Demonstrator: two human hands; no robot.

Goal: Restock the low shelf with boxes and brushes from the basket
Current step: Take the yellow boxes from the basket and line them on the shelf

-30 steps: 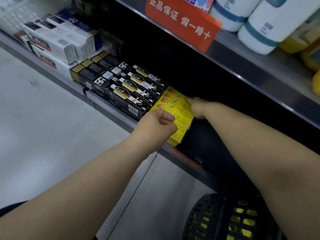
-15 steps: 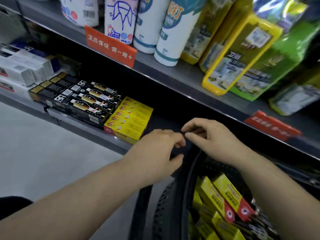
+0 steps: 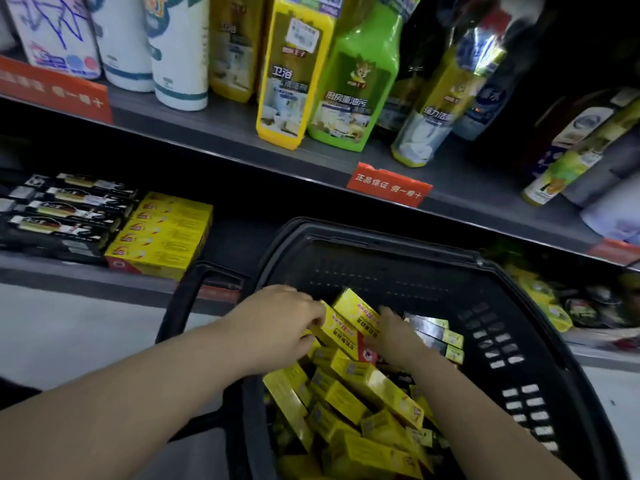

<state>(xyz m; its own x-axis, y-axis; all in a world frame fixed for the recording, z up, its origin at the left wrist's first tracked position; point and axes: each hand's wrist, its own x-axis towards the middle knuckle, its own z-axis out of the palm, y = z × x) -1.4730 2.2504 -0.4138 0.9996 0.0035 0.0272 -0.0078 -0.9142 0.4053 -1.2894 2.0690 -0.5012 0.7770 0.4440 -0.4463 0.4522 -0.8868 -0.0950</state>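
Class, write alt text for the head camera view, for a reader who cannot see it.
A person's left hand grips a yellow box at the top of a black basket full of similar boxes, with the right hand against it, its hold unclear. Behind, the low shelf holds stacked yellow boxes beside black boxes.

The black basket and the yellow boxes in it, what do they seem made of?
The basket looks like moulded matte black plastic: regular slots pierce its walls. The yellow boxes seem printed cardboard with a slight sheen: sharp folded edges, flat faces. Sight alone leaves it open.
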